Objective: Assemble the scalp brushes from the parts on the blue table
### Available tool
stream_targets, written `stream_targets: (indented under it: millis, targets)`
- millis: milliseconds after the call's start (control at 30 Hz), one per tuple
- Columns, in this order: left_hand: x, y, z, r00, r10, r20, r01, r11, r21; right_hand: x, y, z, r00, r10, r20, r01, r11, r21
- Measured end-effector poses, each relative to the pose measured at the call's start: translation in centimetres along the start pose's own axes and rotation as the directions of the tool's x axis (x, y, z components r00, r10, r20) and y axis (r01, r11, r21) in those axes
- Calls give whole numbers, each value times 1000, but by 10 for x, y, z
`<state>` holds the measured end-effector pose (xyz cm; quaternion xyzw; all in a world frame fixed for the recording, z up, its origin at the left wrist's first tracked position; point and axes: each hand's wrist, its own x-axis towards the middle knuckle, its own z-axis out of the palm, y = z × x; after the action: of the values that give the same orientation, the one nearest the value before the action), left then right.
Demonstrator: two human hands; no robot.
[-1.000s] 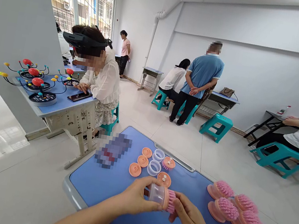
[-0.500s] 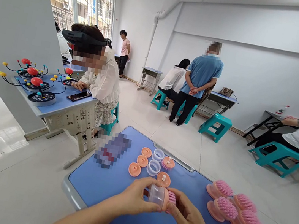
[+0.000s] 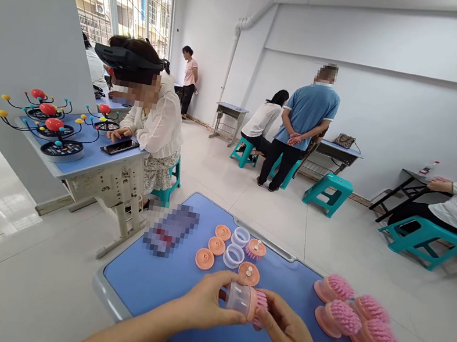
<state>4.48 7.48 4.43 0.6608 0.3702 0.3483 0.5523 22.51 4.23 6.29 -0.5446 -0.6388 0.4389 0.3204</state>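
left hand [image 3: 207, 303] clamps brush [image 3: 247, 303] clear end | right hand [image 3: 290, 338] pinches bristle end

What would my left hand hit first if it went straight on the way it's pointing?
The left hand grips the clear-capped brush. Pushed further, it would probably press that brush against the right hand, whose fingers sit directly opposite on the bristle end.
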Motion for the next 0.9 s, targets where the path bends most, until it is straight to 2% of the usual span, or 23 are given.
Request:
stream_targets:
  millis: [100, 267, 400, 467, 600, 700, 767, 900]
  targets:
    - [0, 1, 0, 1000, 9, 0, -9, 1000, 20, 2, 2, -2, 998, 45, -35, -49, 992, -115]
    - [2, -1, 0, 1000, -18, -12, 18, 1000, -19, -2, 7, -3, 993, -55, -102, 59, 997, 39]
    - [1, 0, 0, 1000, -1, 1, 1, 1000, 1, -3, 1, -4, 995, -90, -40, 92, 995, 36]
    - [0, 0, 1, 1000, 10, 17, -11, 999, 33, -1, -1, -4, 998, -57, -8, 56, 998, -20]
    - [0, -2, 1, 1000, 8, 14, -9, 997, 79, 2, 3, -3, 999, -8, -48, 2, 993, -119]
    - [1, -3, 1, 1000, 9, -1, -9, 999, 43, 0, 6, -3, 997, -39, -67, 39, 999, -8]
    - [1, -3, 0, 1000, 18, 1, -18, 1000, 20, -2, 5, -3, 998, -58, -33, 60, 996, 63]
    - [-1, -1, 0, 1000, 17, 17, -18, 998, 59, -3, 1, -2, 999, -33, 15, 33, 999, -12]
